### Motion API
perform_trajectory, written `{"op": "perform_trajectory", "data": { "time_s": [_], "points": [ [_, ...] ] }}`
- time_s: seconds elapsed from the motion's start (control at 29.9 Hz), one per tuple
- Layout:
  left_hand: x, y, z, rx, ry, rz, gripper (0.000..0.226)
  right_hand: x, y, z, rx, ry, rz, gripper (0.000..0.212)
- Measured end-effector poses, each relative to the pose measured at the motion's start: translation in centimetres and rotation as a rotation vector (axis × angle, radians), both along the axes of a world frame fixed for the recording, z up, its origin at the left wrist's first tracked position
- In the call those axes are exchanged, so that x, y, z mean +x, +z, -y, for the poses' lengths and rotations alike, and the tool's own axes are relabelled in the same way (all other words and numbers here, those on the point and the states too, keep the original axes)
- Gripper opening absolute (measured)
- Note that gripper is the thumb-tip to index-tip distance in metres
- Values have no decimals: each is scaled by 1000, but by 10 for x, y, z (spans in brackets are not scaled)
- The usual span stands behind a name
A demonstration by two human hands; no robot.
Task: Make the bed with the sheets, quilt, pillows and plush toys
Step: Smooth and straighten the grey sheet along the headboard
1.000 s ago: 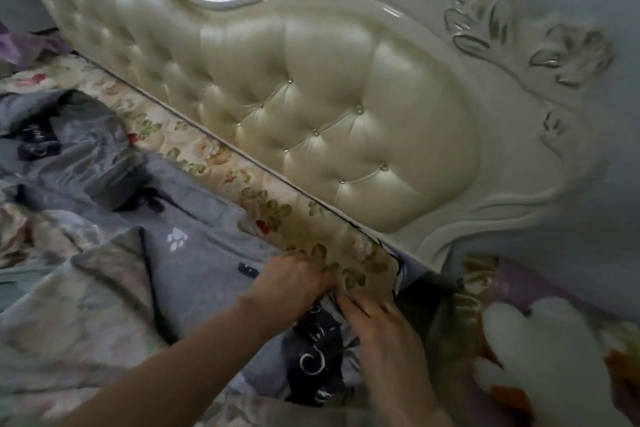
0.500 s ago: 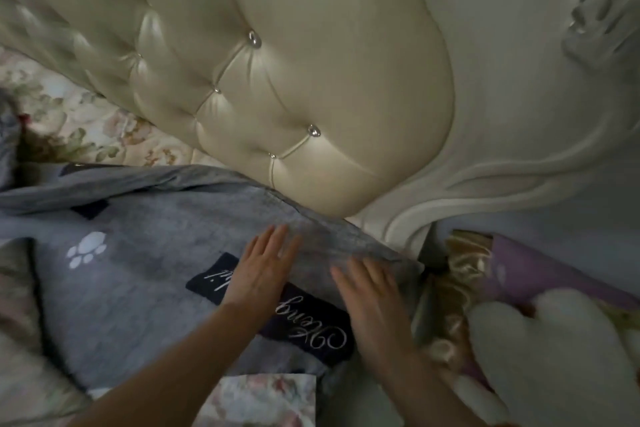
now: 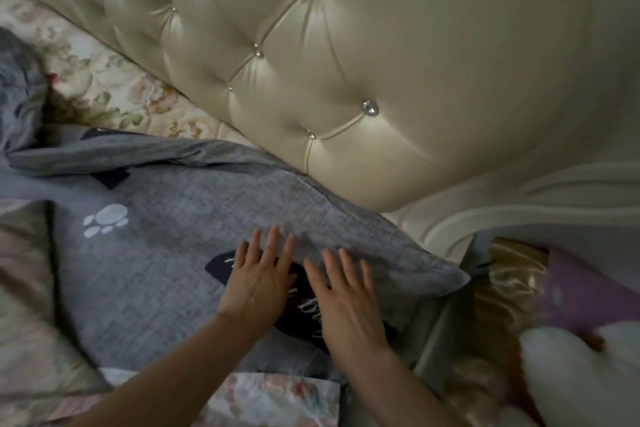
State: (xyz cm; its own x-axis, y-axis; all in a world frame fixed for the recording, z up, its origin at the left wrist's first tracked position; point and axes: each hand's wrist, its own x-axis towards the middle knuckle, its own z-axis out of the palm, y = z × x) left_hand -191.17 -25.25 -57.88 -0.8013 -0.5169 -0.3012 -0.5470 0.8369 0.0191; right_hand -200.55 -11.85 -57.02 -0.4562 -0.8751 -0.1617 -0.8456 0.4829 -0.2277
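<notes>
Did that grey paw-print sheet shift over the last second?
Yes. The grey sheet has come up against the padded headboard, covering a corner of the floral mattress. The left hand and right hand lie flat on it.

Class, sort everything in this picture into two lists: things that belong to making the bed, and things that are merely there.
Belongs to the job: grey paw-print sheet, with left hand and right hand flat on it; floral mattress cover by the headboard; floral quilt at the left.
Merely there: tufted headboard; purple and gold fabric beside the bed, though its role is unclear.
</notes>
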Motion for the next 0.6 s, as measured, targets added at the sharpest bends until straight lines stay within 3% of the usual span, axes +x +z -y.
{"op": "perform_trajectory", "data": {
  "time_s": [0.17,0.33,0.44,0.6],
  "points": [
    [14,-5,49,-64,223,-20,69,4,1,57,14,36,44,88],
    [13,-49,119,-53,231,-48,77,0,-40,149,1,150,3,71],
    [-12,-68,151,-68,260,-71,71,-19,-74,185,11,80,4,55],
    [-53,-100,216,-48,246,-61,66,-38,-110,225,-42,-23,-54,61]
  ]
}}
